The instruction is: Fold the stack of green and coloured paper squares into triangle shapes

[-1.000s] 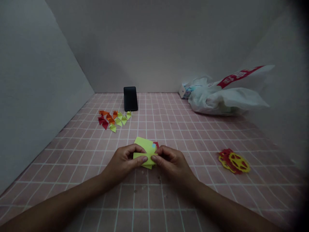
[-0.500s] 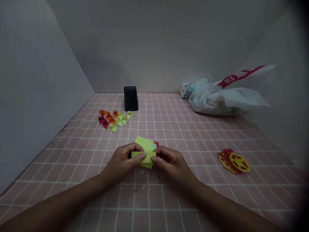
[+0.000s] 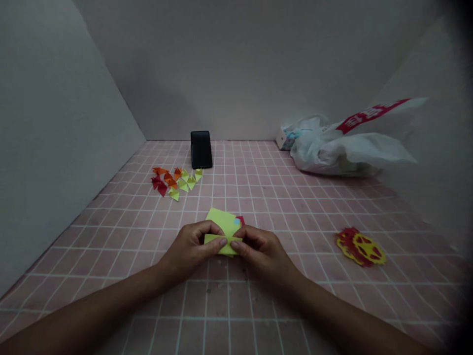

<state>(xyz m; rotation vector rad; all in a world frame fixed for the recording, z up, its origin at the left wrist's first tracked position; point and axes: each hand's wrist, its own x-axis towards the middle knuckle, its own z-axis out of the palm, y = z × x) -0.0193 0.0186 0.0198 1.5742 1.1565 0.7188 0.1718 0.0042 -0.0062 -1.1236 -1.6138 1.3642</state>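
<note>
"Paper is what is being handled?"

"Yes. A yellow piece (image 3: pixel 228 249) is pinched at its left by the left hand (image 3: pixel 195 241) and at its right by the right hand (image 3: pixel 260 246), the thumbs laid almost together on its near face. It is held over yellow sheets (image 3: pixel 218 215) at the near middle."

"Why are both hands used?"

"Probably so that it is held level and taut. Whether the sheets are touched too cannot be told."

"And the folded pieces (image 3: pixel 172 182)?"

"They are grouped at the far left, red and orange left of most yellow, perhaps so that colours are easily told apart. Cut-outs (image 3: pixel 365 249) are overlapped at the right, well apart from the hands."

"The surroundings?"

"A pink surface (image 3: pixel 111 256) is crossed by white grid lines and enclosed by plain, dimly lit walls (image 3: pixel 221 64). At the far right, a white bag (image 3: pixel 332 155) is set down."
</note>
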